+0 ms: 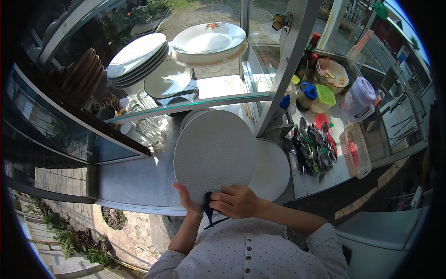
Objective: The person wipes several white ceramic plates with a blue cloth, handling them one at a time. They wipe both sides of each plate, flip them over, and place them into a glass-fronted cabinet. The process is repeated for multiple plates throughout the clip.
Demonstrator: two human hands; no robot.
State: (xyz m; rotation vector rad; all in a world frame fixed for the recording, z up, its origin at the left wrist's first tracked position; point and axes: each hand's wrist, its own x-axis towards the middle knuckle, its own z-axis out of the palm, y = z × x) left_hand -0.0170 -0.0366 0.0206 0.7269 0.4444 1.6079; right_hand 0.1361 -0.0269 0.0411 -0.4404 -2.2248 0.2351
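Observation:
A round, light-coloured plate (214, 150) with a dimpled surface is tilted up in front of me. My left hand (190, 199) grips its lower left edge, thumb raised along the rim. In my right hand (238, 201) is a bunched dark blue cloth (208, 205), pressed at the plate's near edge, with a thin tail hanging below. Another pale round plate (271, 169) lies partly hidden behind the held one, to the right. More plate rims (195, 114) peek out behind its top edge.
A glass shelf (195, 104) holds stacked plates (137, 59) and oval dishes (209, 38). Glass mugs (150, 132) stand below at left. On the right, a white surface (306, 186) bears piled cutlery (315, 148), a plastic basket (355, 150), a pitcher (357, 96) and containers (323, 99). A metal post (287, 66) rises between.

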